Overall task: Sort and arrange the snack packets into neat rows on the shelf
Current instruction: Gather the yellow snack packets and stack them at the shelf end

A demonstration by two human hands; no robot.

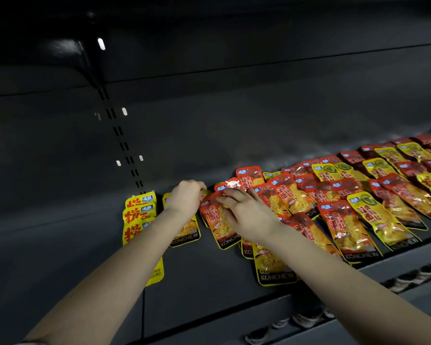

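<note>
Sorting is underway at the left end of the shelf, where rows are being started. The left hand curls over the top edge of a yellow packet and appears to pinch it. The right hand lies spread and nearly flat on a red packet just beside it, pressing rather than gripping. A tidy yellow stack sits further left, and the unsorted heap of mixed red and yellow packets fills the right. The next move likely calls for squaring these two packets side by side, then drawing more from the heap by colour. Bare shelf lies in front of the hands and between the stack and the yellow packet. Some packets lie close to the front edge and could slip off.
</note>
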